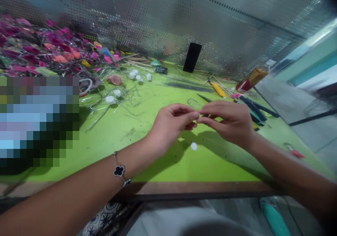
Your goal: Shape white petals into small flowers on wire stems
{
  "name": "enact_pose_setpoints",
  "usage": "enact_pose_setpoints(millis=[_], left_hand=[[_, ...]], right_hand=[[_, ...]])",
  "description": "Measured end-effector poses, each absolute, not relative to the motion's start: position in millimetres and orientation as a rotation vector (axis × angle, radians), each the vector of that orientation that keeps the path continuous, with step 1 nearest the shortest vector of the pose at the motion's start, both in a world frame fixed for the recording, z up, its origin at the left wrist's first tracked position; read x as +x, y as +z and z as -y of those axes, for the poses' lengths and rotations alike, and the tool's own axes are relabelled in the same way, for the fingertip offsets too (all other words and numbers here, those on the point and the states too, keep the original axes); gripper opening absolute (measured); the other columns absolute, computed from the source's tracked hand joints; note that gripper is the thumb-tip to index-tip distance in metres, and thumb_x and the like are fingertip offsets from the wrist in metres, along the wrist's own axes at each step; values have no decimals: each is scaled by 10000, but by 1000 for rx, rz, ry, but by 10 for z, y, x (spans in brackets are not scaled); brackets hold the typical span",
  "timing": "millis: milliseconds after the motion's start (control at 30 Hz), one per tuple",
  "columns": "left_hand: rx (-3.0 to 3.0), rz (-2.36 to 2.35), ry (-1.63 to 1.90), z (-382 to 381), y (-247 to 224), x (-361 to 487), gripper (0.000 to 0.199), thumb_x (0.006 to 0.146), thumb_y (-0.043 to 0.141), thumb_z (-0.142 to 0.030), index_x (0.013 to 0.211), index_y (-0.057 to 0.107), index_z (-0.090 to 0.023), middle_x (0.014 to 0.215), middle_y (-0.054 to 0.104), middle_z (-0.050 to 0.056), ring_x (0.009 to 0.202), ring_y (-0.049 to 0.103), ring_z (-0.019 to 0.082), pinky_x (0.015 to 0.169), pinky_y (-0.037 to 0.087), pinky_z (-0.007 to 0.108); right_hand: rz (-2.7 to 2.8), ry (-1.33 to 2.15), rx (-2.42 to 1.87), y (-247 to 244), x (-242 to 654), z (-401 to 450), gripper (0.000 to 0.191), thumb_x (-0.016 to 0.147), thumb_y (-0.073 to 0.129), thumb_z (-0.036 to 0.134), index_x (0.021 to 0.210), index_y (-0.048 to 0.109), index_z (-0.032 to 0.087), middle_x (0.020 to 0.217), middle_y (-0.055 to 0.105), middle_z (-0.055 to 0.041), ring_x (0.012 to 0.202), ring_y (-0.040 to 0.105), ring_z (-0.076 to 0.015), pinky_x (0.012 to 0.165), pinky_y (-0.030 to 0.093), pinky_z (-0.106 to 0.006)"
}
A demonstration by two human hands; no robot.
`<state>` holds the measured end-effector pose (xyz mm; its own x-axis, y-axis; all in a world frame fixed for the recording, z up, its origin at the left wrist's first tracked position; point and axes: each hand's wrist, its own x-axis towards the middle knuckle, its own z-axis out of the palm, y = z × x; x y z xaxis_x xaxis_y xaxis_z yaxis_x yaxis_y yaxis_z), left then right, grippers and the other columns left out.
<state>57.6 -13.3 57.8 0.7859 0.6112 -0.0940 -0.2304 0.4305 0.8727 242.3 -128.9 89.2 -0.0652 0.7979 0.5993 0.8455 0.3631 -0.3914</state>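
My left hand [175, 125] and my right hand [228, 122] meet above the green tabletop [163, 169], thumbs and fingertips pinched close together. Between them is a thin silvery wire loop [194, 103], which sticks up just beyond the fingertips. The held part of the wire is hidden by my fingers. A small white piece [193, 146] lies on the table just below my hands. Near my right hand are dark-handled pliers [254, 109] and a yellow-handled cutter [218, 89].
Bent wires [134, 104] and white lumps [110, 99] lie to the left, before a heap of pink and purple wired pieces [39, 50]. A phone [192, 57] leans on the mesh panel [147, 28]. An amber bottle [252, 78] stands tilted in view at the right.
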Motion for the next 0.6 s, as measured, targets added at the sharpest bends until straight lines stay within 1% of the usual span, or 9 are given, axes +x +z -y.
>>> enact_pose_setpoints(millis=[67, 200, 300, 367, 433, 500, 600], left_hand=[[961, -455, 535, 185, 568, 595, 258, 768, 988, -292, 882, 827, -125, 829, 816, 63, 738, 737, 156, 804, 608, 332], [886, -458, 485, 226, 558, 616, 228, 829, 942, -310, 931, 860, -123, 886, 840, 89, 823, 772, 179, 900, 619, 361], [888, -461, 474, 231, 561, 616, 291, 770, 989, -289, 978, 876, -119, 925, 853, 92, 864, 780, 180, 958, 617, 362], [912, -482, 483, 231, 559, 616, 320, 724, 1022, -275, 962, 877, -119, 909, 854, 84, 835, 776, 173, 924, 625, 344], [932, -491, 488, 225, 546, 617, 298, 723, 1025, -277, 933, 874, -130, 887, 853, 72, 792, 769, 163, 866, 630, 328], [951, -482, 492, 211, 523, 617, 270, 736, 1018, -281, 919, 876, -143, 879, 855, 64, 778, 766, 157, 851, 629, 322], [971, -481, 485, 181, 488, 615, 267, 731, 1023, -286, 917, 888, -151, 876, 861, 64, 791, 767, 156, 883, 629, 327]], right_hand=[[1874, -159, -1396, 780, 2388, 1290, 136, 948, 862, 229, 1066, 868, 297, 957, 864, -26, 854, 812, -213, 797, 672, -345], [1792, -175, -1427, 690, 2380, 1276, 142, 967, 818, 190, 1063, 873, 280, 941, 872, -32, 829, 823, -207, 780, 675, -332], [1773, -172, -1434, 660, 2398, 1293, 182, 972, 788, 164, 1090, 876, 273, 970, 881, -31, 850, 837, -205, 798, 680, -321], [1786, -151, -1419, 639, 2412, 1312, 255, 963, 796, 160, 1187, 861, 264, 1040, 885, -39, 856, 842, -201, 811, 685, -316], [1806, -138, -1380, 624, 2429, 1327, 327, 952, 818, 161, 1259, 842, 269, 1085, 882, -40, 879, 846, -201, 835, 691, -316], [1829, -130, -1330, 617, 2447, 1334, 328, 951, 829, 159, 1255, 847, 283, 1075, 883, -31, 915, 848, -202, 862, 694, -312], [1834, -122, -1284, 605, 2454, 1335, 263, 964, 819, 147, 1183, 874, 282, 1008, 887, -28, 929, 854, -205, 866, 700, -302]])
